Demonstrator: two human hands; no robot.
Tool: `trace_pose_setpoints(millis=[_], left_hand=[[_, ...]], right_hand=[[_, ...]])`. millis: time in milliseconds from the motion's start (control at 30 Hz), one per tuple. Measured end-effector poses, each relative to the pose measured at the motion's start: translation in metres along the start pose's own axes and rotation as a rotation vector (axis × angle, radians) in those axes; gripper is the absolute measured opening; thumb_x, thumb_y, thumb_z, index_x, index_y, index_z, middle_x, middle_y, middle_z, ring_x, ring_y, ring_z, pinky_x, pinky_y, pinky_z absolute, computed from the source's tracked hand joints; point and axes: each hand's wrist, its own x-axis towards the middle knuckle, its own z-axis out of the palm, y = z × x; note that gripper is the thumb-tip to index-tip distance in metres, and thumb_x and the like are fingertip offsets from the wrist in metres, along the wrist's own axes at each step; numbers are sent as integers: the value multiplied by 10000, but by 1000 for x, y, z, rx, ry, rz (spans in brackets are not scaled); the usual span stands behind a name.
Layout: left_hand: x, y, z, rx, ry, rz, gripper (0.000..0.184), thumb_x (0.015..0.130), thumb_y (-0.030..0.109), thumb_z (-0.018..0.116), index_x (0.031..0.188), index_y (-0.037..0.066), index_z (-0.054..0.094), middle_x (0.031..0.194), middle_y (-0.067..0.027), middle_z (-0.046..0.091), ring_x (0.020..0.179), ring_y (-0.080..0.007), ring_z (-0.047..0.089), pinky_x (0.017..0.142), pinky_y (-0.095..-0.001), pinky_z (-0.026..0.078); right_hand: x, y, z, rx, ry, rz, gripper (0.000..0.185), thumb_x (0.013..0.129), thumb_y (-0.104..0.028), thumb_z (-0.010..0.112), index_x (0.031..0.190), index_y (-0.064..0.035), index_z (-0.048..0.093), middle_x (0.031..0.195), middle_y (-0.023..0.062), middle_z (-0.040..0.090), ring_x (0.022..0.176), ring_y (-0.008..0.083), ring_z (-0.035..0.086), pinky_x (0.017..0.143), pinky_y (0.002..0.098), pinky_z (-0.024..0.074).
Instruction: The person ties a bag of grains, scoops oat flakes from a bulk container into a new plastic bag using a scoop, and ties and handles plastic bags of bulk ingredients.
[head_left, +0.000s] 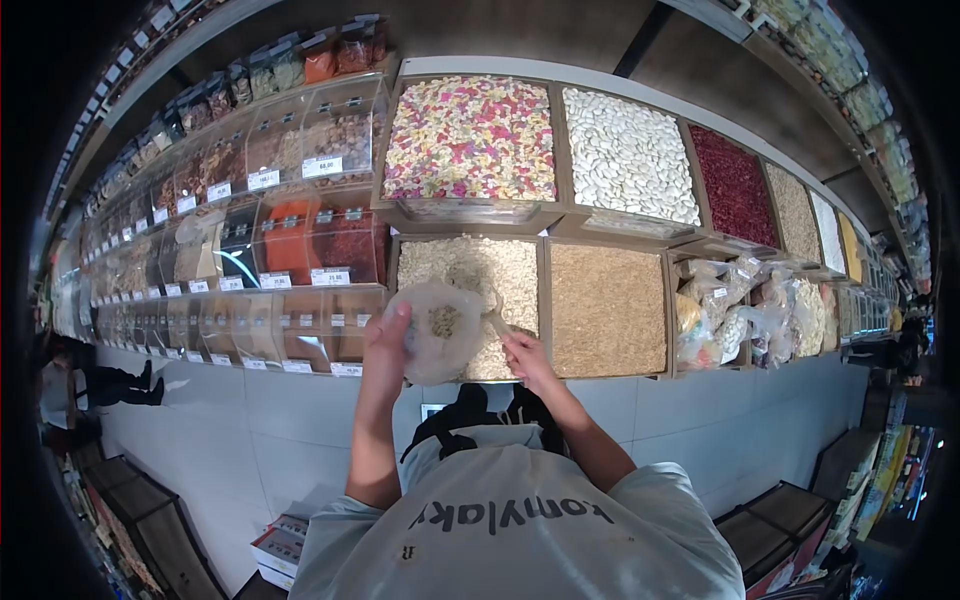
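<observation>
Left hand: from my remote seat, I see the left hand (392,345) curled round the near-left edge of the container, thumb on top.
Translucent container (440,362): over the pale flakes (517,262), a small heap of grain (443,321) inside; bowl or bag, I cannot tell.
Right hand: the right hand (532,362) is closed on the scoop (499,324).
Scoop axis: slants forward and left from the fist; container just left; right hand nearer the flakes' right edge.
Scoop load: cannot tell.
</observation>
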Motion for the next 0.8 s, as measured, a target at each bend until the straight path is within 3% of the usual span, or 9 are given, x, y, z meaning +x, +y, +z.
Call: trace_pose_setpoints(millis=[567, 800], left_hand=[[-1, 3, -5, -49, -6, 54, 374, 1020, 345, 549, 1103, 4, 679, 965, -29, 696, 833, -92, 645, 741, -266, 512], [32, -65, -19, -131, -3, -16, 378, 1005, 350, 564, 1086, 2, 688, 920, -20, 698, 777, -95, 639, 658, -252, 483]], right_hand=[[-49, -5, -46, 88, -120, -105, 122, 1048, -184, 512, 1066, -69, 551, 692, -28, 466, 464, 12, 323, 397, 172, 274], [-65, -9, -59, 94, -68, -124, 163, 1032, -160, 537, 1128, -33, 570, 659, -51, 413, 471, 7, 312, 400, 175, 255]])
